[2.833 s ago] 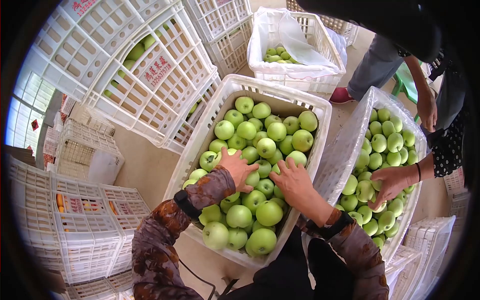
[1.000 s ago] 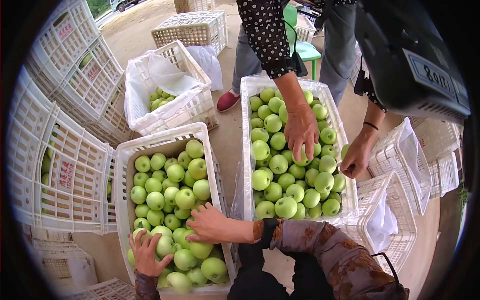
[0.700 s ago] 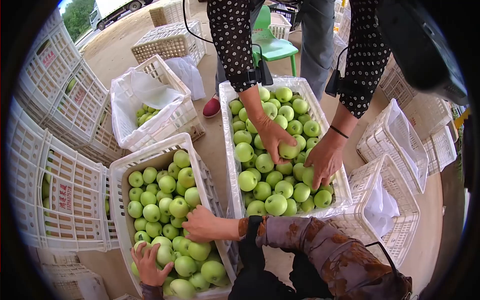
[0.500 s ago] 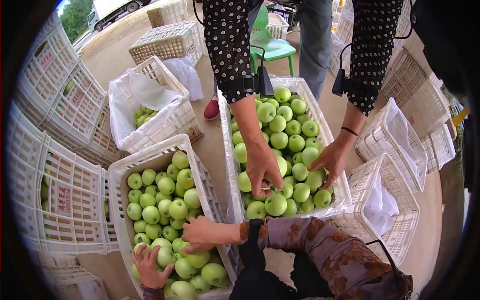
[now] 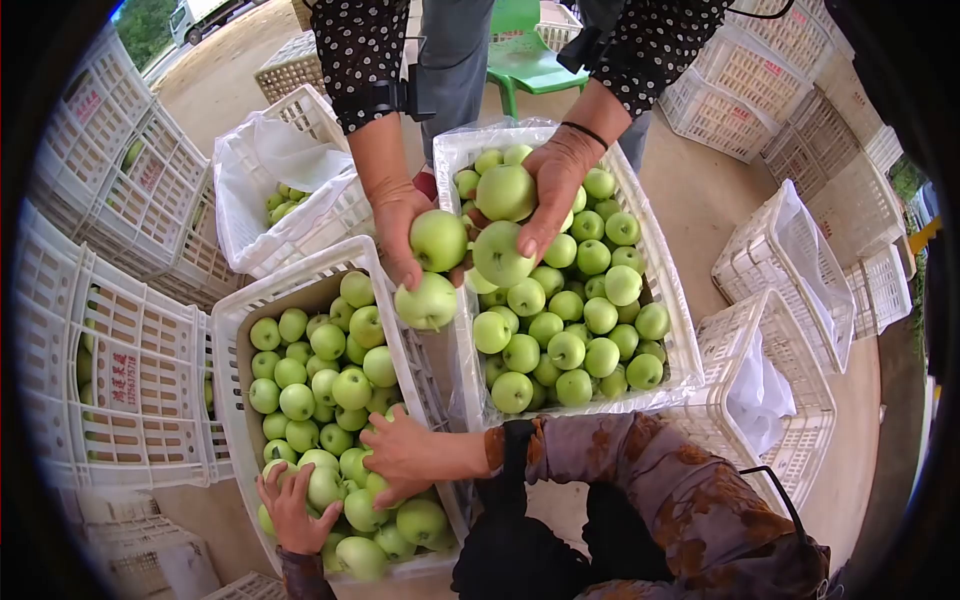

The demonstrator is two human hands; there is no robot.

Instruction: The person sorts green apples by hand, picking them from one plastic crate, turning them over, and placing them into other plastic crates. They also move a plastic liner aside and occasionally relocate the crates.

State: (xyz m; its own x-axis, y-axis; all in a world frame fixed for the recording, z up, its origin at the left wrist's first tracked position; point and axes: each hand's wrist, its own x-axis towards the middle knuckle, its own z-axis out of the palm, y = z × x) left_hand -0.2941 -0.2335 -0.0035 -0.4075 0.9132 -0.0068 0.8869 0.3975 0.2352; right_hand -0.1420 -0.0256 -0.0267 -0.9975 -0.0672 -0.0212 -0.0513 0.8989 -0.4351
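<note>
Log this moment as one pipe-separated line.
left hand: spread on green apples in white crate | right hand: on apples, same crate | co-worker's hands: holding several more apples

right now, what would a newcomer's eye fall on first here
Probably a co-worker's hands, full of green apples, at upper middle. Next, the wearer's left hand and right hand on more apples in the lower-left crate. Then the green chair at top.

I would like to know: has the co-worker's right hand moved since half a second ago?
Yes. Against the full lined crate, the co-worker's right hand has moved left in the view, from over it to mostly beyond its left edge.
</note>
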